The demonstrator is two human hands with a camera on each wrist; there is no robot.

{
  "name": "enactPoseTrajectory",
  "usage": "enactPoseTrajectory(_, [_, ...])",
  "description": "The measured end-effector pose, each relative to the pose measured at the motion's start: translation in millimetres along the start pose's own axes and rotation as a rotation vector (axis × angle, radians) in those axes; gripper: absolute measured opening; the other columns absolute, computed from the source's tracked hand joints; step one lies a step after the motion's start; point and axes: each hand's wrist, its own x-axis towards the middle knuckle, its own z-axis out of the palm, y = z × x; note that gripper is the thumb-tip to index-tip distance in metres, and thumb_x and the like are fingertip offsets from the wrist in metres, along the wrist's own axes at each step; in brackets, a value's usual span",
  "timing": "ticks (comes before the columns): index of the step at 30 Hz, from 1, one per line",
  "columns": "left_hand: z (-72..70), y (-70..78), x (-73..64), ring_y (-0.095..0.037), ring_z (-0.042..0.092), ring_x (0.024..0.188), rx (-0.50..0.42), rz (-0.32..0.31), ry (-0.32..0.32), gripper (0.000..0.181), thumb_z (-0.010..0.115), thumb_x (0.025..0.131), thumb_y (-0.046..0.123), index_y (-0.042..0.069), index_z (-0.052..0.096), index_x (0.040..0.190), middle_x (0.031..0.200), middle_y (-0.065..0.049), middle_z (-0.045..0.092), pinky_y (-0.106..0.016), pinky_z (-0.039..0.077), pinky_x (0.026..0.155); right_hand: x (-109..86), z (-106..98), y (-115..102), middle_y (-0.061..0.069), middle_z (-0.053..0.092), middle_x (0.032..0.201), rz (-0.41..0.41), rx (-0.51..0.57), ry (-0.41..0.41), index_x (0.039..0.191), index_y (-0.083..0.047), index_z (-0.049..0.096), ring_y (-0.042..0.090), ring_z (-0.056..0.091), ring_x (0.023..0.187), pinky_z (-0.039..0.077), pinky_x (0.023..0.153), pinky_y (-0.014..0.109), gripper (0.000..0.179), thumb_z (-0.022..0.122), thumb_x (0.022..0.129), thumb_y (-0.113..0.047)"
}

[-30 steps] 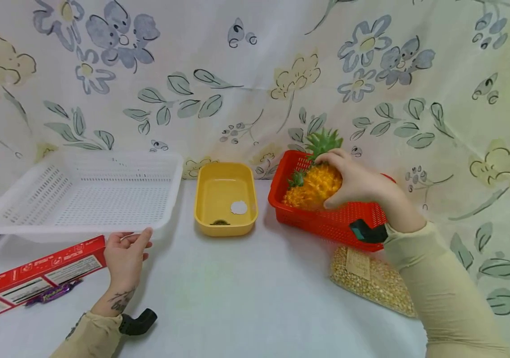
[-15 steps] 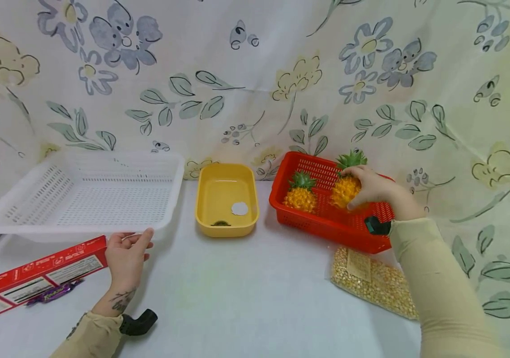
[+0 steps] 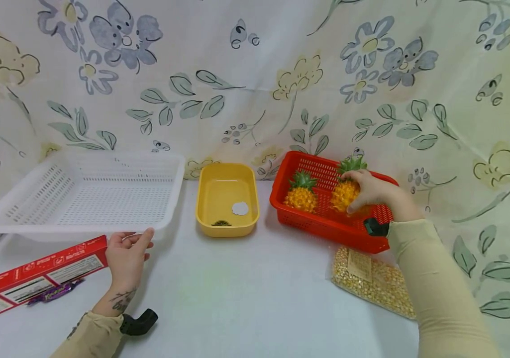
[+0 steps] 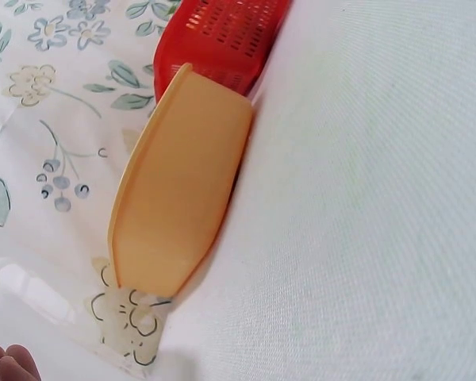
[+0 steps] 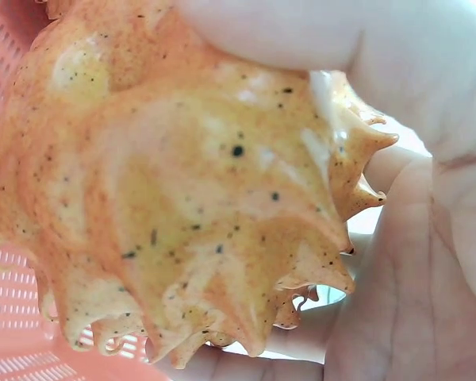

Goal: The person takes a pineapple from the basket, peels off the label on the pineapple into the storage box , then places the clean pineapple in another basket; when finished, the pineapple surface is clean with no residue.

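Note:
In the head view, my right hand (image 3: 371, 191) grips a small toy-like pineapple (image 3: 345, 195) with green leaves, inside the right part of the red basket (image 3: 317, 226). The right wrist view shows its spiky orange body (image 5: 182, 182) close up, with thumb and fingers round it. A second pineapple (image 3: 301, 198) stands upright at the basket's left end. My left hand (image 3: 126, 256) pinches the front rim of the white basket (image 3: 116, 229), thumb on the edge and fingers bent below. Only a few fingertips (image 4: 14, 363) show in the left wrist view.
A yellow tub (image 3: 227, 229) with a white round patch inside stands between the two baskets. A long red box (image 3: 40, 271) and a purple-wrapped candy bar (image 3: 55, 292) lie at the left. A bag of corn kernels (image 3: 373, 283) lies before the red basket. Floral cloth (image 3: 255, 64) hangs behind.
My right hand has carried the gripped pineapple from above the other one to the right and down into the red basket. My left hand has stayed at the white basket's rim.

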Motion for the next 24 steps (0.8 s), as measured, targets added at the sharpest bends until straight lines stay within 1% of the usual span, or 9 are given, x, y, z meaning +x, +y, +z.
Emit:
enactPoseTrajectory(3, [0.0, -0.6, 0.2, -0.002, 0.06, 0.054, 0.001, -0.002, -0.001, 0.027, 0.071, 0.081, 0.022, 0.016, 0.048, 0.095, 0.063, 0.02, 0.063, -0.015, 0.046, 0.046, -0.4, 1, -1, 0.029, 0.02, 0.14, 0.008, 0.007, -0.002, 0.135, -0.007, 0.034, 0.043, 0.028, 0.12, 0.035, 0.094, 0.062, 0.089, 0.082, 0.064, -0.025])
enactPoseTrajectory(5, [0.1, -0.9, 0.5, -0.001, 0.06, 0.054, 0.001, -0.002, 0.0, 0.027, 0.071, 0.081, 0.021, 0.016, 0.048, 0.095, 0.063, 0.02, 0.062, -0.015, 0.046, 0.046, -0.9, 1, -1, 0.029, 0.017, 0.143, 0.013, 0.015, -0.007, 0.138, -0.008, 0.032, 0.045, 0.024, 0.124, 0.034, 0.095, 0.063, 0.091, 0.083, 0.065, -0.028])
enactPoseTrajectory(8, [0.1, -0.7, 0.3, -0.001, 0.06, 0.054, 0.006, 0.005, 0.002, 0.027, 0.071, 0.081, 0.021, 0.016, 0.048, 0.095, 0.063, 0.02, 0.062, -0.015, 0.046, 0.046, -1.3, 2, -3, 0.026, 0.013, 0.147, 0.022, 0.037, -0.006, 0.143, -0.011, 0.026, 0.045, 0.019, 0.129, 0.032, 0.097, 0.064, 0.098, 0.082, 0.066, -0.031])
enactPoseTrajectory(10, [-0.1, -0.4, 0.1, -0.001, 0.06, 0.054, 0.012, 0.014, 0.004, 0.027, 0.071, 0.082, 0.022, 0.016, 0.048, 0.095, 0.063, 0.021, 0.062, -0.015, 0.046, 0.046, -1.1, 2, -4, 0.024, 0.012, 0.15, 0.012, 0.057, -0.006, 0.146, -0.011, 0.021, 0.045, 0.016, 0.133, 0.03, 0.098, 0.064, 0.101, 0.081, 0.068, -0.032])
enactPoseTrajectory(12, [-0.5, 0.1, -0.1, -0.002, 0.06, 0.053, 0.004, 0.016, 0.011, 0.027, 0.071, 0.081, 0.022, 0.016, 0.049, 0.094, 0.063, 0.02, 0.063, -0.015, 0.046, 0.046, -0.6, 3, -7, 0.022, 0.014, 0.151, 0.006, 0.075, -0.004, 0.148, -0.013, 0.018, 0.043, 0.017, 0.134, 0.028, 0.1, 0.064, 0.102, 0.08, 0.069, -0.033])
enactPoseTrajectory(15, [-0.9, 0.8, -0.5, -0.002, 0.06, 0.053, -0.005, 0.014, 0.019, 0.026, 0.071, 0.081, 0.022, 0.017, 0.049, 0.093, 0.063, 0.019, 0.063, -0.015, 0.046, 0.045, -0.1, 3, -13, 0.02, 0.018, 0.151, 0.0, 0.088, 0.001, 0.148, -0.014, 0.018, 0.042, 0.019, 0.135, 0.026, 0.101, 0.064, 0.1, 0.079, 0.071, -0.033])
enactPoseTrajectory(18, [-1.0, 1.4, -0.7, -0.002, 0.06, 0.053, -0.021, -0.002, 0.023, 0.026, 0.072, 0.08, 0.023, 0.017, 0.05, 0.093, 0.064, 0.017, 0.064, -0.015, 0.046, 0.045, 1.2, 5, -21, 0.018, 0.022, 0.15, 0.006, 0.083, 0.037, 0.147, -0.014, 0.022, 0.04, 0.022, 0.134, 0.026, 0.102, 0.063, 0.094, 0.076, 0.074, -0.036])
enactPoseTrajectory(24, [-1.4, 2.5, -1.7, -0.004, 0.061, 0.056, -0.005, -0.014, 0.025, 0.027, 0.072, 0.08, 0.025, 0.017, 0.05, 0.094, 0.065, 0.017, 0.064, -0.015, 0.046, 0.046, 8.0, 14, -42, 0.016, 0.031, 0.147, -0.017, 0.101, 0.154, 0.143, -0.008, 0.03, 0.037, 0.029, 0.133, 0.026, 0.105, 0.059, 0.082, 0.068, 0.08, -0.044])
